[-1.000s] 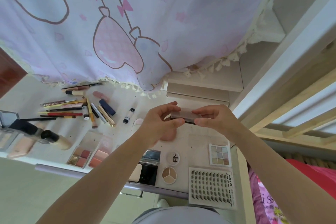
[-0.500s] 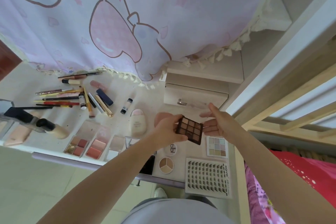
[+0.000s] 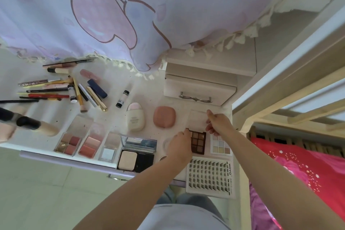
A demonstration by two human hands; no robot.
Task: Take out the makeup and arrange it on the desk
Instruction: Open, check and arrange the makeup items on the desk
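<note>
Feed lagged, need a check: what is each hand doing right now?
Left hand: fingers on the brown palette, setting it on the desk.
Right hand: pinching the palette's open lid.

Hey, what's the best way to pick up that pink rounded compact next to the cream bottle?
Pinch the pink compact across its two opposite side edges, coming straight down from above. It lies flat and closed on the desk, with clear gaps toward the cream bottle and the open brown palette.
</note>
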